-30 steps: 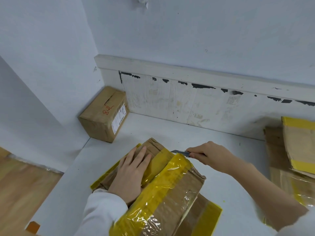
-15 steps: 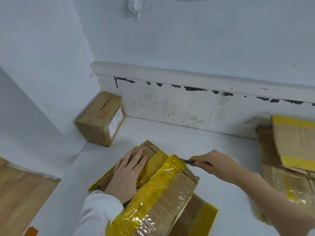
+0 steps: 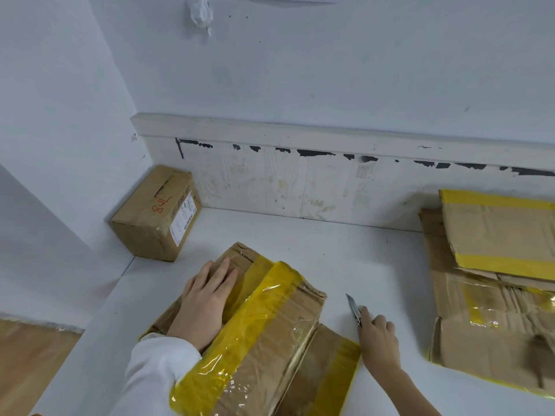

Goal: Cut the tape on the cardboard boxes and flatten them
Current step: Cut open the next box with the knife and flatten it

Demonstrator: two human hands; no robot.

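With the left hand (image 3: 207, 304) pressing flat-fingered on the box (image 3: 264, 334) at mid-table, and the right hand (image 3: 379, 337) gripping the knife (image 3: 353, 309) just right of it, slice the tape (image 3: 255, 328) shallowly, blade angled away from those fingers.

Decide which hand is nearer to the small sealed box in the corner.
Left. The left hand presses flat on the yellow-taped box, just right of and nearer than the corner box. The right hand, holding the knife, is farther right.
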